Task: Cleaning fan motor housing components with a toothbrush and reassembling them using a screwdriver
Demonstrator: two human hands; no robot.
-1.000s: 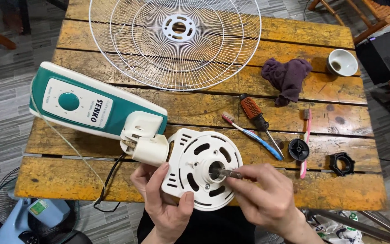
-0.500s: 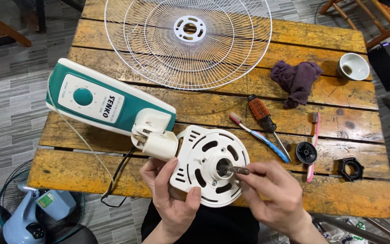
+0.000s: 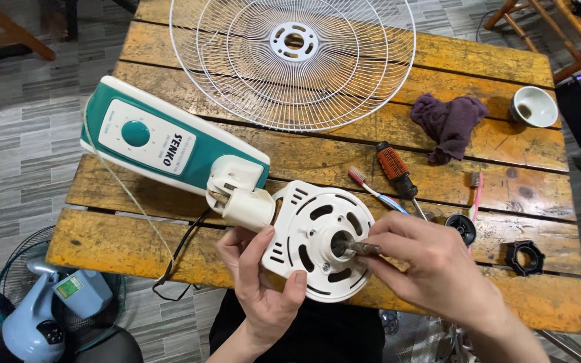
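Head view: shaft [image 3: 364, 248] between right-hand fingertips [image 3: 379, 236].

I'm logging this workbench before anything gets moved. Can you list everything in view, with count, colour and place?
wooden table: one, worn yellow-brown planks, centre
fan guard: one, white wire, top of table
fan base: one, teal and white, left on table
motor housing: one, white round, near edge
motor shaft: one, metal, centre of housing
screwdriver: one, orange-and-black handle, right of housing
toothbrushes: two, one blue, one pink, mid-right
rag: one, purple, upper right
cup: one, white, far right
black nut: one, right edge
black cap: one, beside pink toothbrush
second fan: one, light blue, floor lower left
left hand: holds housing rim
right hand: fingers pinch shaft
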